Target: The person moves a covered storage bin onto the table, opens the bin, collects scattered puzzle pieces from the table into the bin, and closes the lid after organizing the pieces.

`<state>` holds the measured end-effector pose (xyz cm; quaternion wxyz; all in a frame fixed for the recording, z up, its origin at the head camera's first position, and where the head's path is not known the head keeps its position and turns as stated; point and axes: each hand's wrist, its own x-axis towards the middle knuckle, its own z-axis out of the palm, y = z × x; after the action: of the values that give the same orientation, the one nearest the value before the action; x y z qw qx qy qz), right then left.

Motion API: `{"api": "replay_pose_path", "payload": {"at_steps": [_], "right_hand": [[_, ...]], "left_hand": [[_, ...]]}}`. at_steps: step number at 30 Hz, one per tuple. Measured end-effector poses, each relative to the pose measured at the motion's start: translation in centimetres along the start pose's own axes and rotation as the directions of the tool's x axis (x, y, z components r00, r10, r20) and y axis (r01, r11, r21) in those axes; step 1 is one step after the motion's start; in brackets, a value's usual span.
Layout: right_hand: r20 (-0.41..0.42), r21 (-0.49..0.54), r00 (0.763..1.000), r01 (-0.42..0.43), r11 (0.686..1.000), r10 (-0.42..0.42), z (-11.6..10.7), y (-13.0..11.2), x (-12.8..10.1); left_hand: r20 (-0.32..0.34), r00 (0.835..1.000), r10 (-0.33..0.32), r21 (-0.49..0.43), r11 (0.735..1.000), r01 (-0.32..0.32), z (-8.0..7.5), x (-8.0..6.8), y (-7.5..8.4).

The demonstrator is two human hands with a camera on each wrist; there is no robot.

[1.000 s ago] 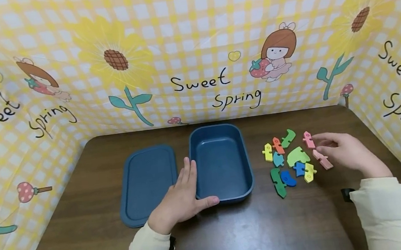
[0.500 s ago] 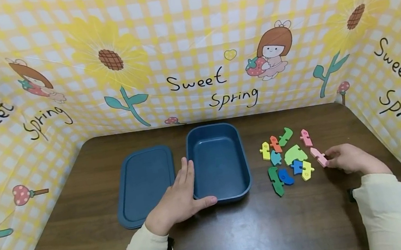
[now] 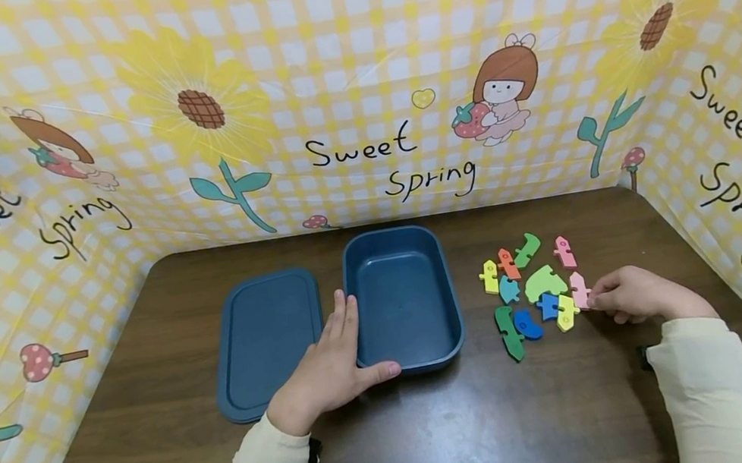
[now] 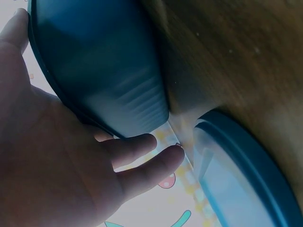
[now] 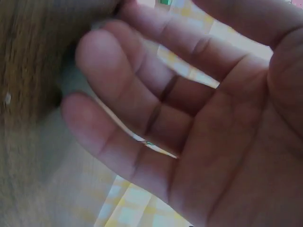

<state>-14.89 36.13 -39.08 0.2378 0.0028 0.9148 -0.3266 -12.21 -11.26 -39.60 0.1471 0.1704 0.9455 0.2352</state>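
Note:
In the head view my left hand [image 3: 323,370] lies along the left and near rim of a deep blue box [image 3: 403,308], fingers straight and thumb spread over the near corner. The left wrist view shows this hand [image 4: 71,151] against the box's outer wall [image 4: 99,61]. At the right, my right hand [image 3: 635,294] pinches the lower right edge of a light pink puzzle piece [image 3: 579,290], which touches or nearly touches a yellow piece [image 3: 566,312]. In the right wrist view the right hand [image 5: 189,104] has curled fingers, and the pinch itself is mostly out of sight.
Left of the box lies its blue lid [image 3: 270,342]. Several coloured puzzle pieces sit between box and right hand, among them a light green one [image 3: 545,284], a dark green one [image 3: 509,333] and a darker pink one [image 3: 563,252]. A patterned cloth [image 3: 353,73] walls the table.
My right hand went from beside the darker pink piece down to the light pink one, which has turned more upright and shifted left toward the yellow piece. The left hand stays on the box.

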Motion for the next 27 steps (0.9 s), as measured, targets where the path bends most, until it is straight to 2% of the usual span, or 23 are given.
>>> {"api": "replay_pose_path", "payload": {"at_steps": [3,6,9,14,21,27], "right_hand": [[-0.02,-0.009,1.0,0.012,1.0,-0.012,0.0,0.0,0.0],[-0.081,-0.078,0.996,0.037,0.996,-0.043,0.0,0.2,0.2],[-0.132,-0.156,0.985,0.088,0.984,-0.109,0.1,0.4,0.6],[-0.128,-0.204,0.973,0.162,0.965,-0.19,0.3,0.5,1.1],[-0.118,-0.213,0.989,0.068,0.975,-0.095,0.6,0.4,1.1],[-0.114,-0.211,0.992,0.035,0.977,-0.06,0.8,0.3,1.1]], "left_hand": [[-0.002,1.0,0.001,0.002,1.0,-0.001,0.0,0.0,0.0],[-0.005,1.0,0.002,0.005,1.0,-0.002,0.0,-0.1,0.0],[-0.004,1.0,0.003,0.003,1.0,-0.003,0.1,0.0,-0.1],[0.0,1.0,0.007,-0.01,1.0,-0.007,0.0,0.1,-0.1],[0.0,1.0,0.008,-0.004,1.0,-0.008,0.0,0.0,0.0],[0.001,1.0,0.004,-0.003,1.0,-0.004,0.0,0.0,0.0]]}}
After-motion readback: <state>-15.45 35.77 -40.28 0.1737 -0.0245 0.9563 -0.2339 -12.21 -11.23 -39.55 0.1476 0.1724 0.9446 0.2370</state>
